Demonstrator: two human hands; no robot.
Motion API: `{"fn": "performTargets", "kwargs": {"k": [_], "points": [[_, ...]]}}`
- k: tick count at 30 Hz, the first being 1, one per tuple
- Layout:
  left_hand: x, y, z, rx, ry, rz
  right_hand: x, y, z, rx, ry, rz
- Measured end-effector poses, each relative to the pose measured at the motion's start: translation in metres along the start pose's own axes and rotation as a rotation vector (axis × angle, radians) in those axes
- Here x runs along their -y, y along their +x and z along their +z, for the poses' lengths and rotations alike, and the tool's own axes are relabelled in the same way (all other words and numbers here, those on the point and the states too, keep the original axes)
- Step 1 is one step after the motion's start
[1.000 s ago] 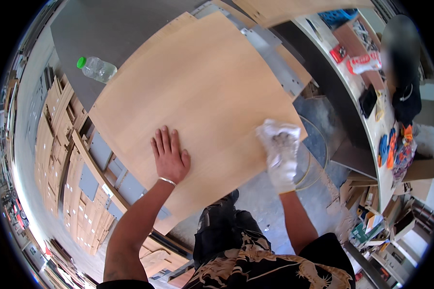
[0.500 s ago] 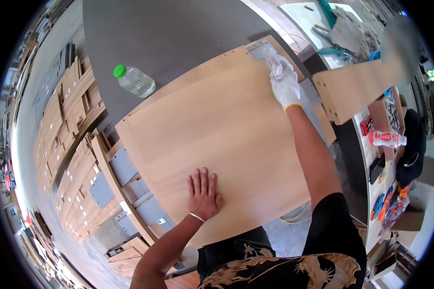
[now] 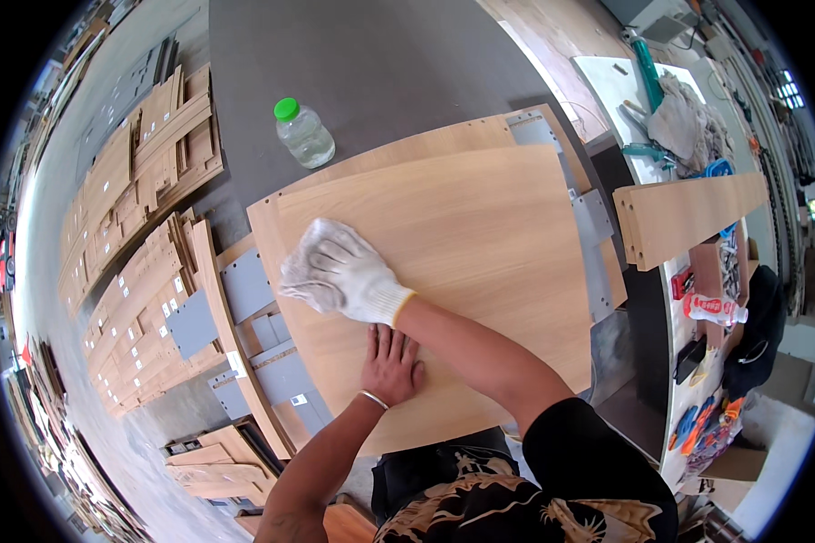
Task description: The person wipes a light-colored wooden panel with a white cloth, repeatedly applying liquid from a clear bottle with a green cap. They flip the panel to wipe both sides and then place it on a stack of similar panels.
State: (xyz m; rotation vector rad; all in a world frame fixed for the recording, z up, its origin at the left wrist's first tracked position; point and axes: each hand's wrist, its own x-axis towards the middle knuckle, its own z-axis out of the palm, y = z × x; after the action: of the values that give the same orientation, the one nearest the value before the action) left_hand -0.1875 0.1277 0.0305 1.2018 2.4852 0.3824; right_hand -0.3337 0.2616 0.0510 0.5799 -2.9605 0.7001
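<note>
A light wood-coloured panel lies flat before me, on top of other boards on a dark table. In a white knit glove with a yellow cuff edge, my right hand presses a whitish rag onto the panel's left part. My right forearm crosses the panel from the lower right. Bare and wearing a bracelet, my left hand rests flat on the near part of the panel, just below the glove. Its fingertips are partly hidden by the right wrist.
A clear bottle with a green cap stands beyond the panel. Grey metal-like plates show under its right edge. Farther right, a narrow board juts over a white bench with tools and rags. Stacked boards lie at left.
My right hand has swept with the rag from the panel's far right corner to its left side. My left hand stays flat on the panel. The whole view has shifted slightly.
</note>
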Motion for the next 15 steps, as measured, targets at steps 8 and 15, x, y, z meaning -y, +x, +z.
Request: {"fn": "performTargets", "kwargs": {"k": [8,15], "points": [[0.000,-0.005,-0.009,-0.049,0.007,-0.019,-0.124,-0.256,-0.096,-0.740,0.496,0.719],[0.000,-0.006,-0.013,-0.133,-0.009,0.004,-0.079,-0.368,-0.060,-0.767,0.590,0.873]]}}
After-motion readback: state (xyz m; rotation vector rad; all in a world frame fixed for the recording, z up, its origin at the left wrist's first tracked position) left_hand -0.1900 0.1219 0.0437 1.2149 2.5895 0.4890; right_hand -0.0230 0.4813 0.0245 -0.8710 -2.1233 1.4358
